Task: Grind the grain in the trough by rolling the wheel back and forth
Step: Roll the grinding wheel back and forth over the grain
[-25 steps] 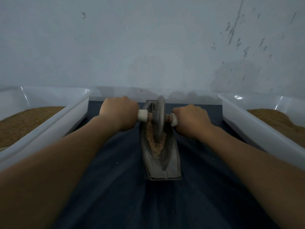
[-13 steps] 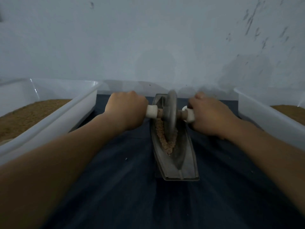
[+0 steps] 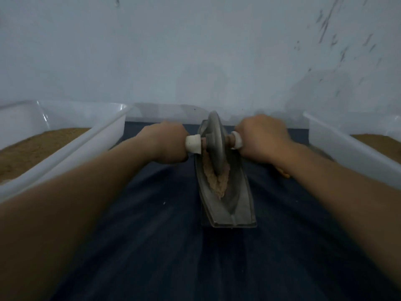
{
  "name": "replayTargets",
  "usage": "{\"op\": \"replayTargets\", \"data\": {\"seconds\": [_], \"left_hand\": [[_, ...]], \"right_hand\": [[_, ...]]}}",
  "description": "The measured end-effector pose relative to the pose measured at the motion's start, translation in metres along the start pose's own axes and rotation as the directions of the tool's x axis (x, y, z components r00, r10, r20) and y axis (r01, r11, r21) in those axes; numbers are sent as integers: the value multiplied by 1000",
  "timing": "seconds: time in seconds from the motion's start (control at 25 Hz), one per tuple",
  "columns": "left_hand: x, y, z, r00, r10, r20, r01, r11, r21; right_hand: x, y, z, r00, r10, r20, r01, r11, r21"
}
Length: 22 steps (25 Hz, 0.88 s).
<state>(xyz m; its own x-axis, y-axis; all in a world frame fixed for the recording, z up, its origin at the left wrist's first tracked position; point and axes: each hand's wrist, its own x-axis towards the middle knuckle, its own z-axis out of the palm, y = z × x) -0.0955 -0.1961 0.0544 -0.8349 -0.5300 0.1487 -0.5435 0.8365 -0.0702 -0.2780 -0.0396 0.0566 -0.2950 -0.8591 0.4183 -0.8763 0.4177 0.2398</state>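
Found wheel [image 3: 213, 144] still near far end of trough [image 3: 238, 209], left hand [image 3: 167, 144] and right hand [image 3: 262, 137] still clamped on its handles [image 3: 193, 144]. Logged trough lengthwise toward wall [image 3: 195, 51], axle [image 3: 230, 140] crosswise.

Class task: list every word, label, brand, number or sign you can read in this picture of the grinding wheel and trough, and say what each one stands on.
None: no word, label, brand, number or sign can be read here.
The wheel, trough, left tub and right tub show no lettering.
The dark marks on the wall look like scuffs, not writing.
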Motion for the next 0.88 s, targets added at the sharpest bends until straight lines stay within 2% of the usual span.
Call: {"op": "replayTargets", "data": {"seconds": [0.08, 0.2, 0.24, 0.32, 0.4, 0.44, 0.48, 0.56, 0.64, 0.76, 0.88], "left_hand": [[11, 5, -6, 998, -43, -36, 45, 998, 41], [-9, 4, -5, 999, -30, -45, 33, 997, 75], [-22, 0, 2, 994, 23, -111, -10, 993, 115], [-46, -6, 14, 919, 179, -350, -83, 958, 273], [-43, -7, 11, 826, 236, -511, -34, 927, 374], [-35, -3, 9, 813, 224, -537, 0, 923, 384], [-26, 2, 10, 825, 167, -540, 32, 940, 341], [-2, 10, 9, 887, -24, -462, 144, 963, 226], [0, 8, 15, 908, -106, -406, 180, 972, 150], [-33, -3, 26, 914, -14, -404, 77, 987, 140], [-39, -11, 23, 910, 114, -398, -44, 983, 179]], "right_hand": [[16, -2, -2, 997, 36, 75, -35, 999, -9], [-1, 10, -8, 990, -100, 95, 103, 994, -28], [-15, 15, -6, 987, -156, 41, 158, 986, -59], [-43, 20, -2, 978, -184, -100, 171, 976, -133], [-42, 21, 3, 984, -142, -109, 132, 987, -91], [-34, 17, 6, 994, -93, -62, 91, 995, -32], [-25, 12, 8, 1000, -19, -6, 19, 1000, 11], [0, 4, 6, 997, 73, 12, -73, 997, -14], [8, 2, -1, 999, 42, 21, -41, 998, -48], [-21, 11, -7, 995, -83, 51, 85, 995, -42], [-45, 15, -6, 993, -95, -66, 88, 991, -98]]}}
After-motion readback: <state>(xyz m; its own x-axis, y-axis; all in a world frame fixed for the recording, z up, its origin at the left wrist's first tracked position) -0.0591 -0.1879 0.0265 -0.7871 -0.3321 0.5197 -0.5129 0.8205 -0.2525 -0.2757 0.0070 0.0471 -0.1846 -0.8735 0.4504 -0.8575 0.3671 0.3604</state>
